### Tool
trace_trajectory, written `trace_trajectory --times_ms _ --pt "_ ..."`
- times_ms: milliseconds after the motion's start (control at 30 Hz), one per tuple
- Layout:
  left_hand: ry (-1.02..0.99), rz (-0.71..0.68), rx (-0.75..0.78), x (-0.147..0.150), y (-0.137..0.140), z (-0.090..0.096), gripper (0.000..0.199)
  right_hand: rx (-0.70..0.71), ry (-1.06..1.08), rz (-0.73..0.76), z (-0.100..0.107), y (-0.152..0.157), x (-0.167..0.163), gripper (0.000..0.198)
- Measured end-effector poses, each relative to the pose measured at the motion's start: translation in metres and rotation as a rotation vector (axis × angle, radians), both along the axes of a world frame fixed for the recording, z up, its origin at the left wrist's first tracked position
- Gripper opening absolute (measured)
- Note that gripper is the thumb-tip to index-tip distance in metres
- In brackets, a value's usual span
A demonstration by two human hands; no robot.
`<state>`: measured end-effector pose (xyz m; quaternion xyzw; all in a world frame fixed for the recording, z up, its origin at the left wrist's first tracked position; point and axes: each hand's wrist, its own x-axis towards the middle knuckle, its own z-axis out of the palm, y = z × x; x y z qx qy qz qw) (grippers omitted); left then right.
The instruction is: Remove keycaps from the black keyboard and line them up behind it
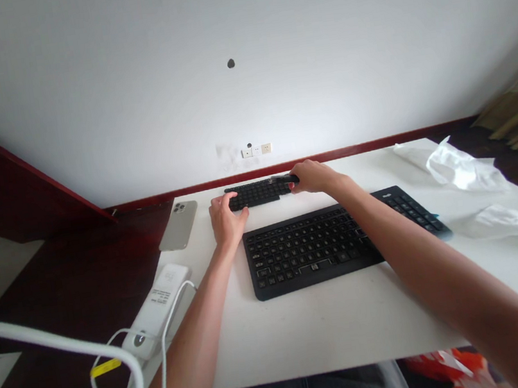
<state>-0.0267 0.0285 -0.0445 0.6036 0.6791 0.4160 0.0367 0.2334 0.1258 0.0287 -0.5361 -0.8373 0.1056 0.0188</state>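
Phone [178, 225], large keyboard [329, 242], power bank [157, 310], crumpled plastic [462, 167].

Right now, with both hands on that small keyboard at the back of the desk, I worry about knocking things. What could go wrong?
1. The phone lies at the table's left edge beside the left hand; a sideways nudge could push it off.
2. Both forearms reach over the large keyboard; lowering them might press keys or drag it.
3. The right hand grips only the small keyboard's end, so it could twist or slip.
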Motion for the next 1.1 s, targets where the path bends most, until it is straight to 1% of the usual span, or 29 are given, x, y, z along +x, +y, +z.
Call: trace_trajectory --times_ms 567,900,1100 --pt "-0.012 -0.006 0.014 -0.001 -0.001 0.001 0.042 0.009 0.019 0.009 0.004 -0.007 -0.008 0.011" --pt "0.016 -0.008 0.039 -0.001 0.001 0.000 0.041 0.022 0.011 0.036 0.001 -0.010 -0.014 0.012" --pt "0.018 0.080 -0.016 0.001 -0.001 0.003 0.045 0.044 0.008 0.048 -0.002 -0.010 -0.015 0.010"
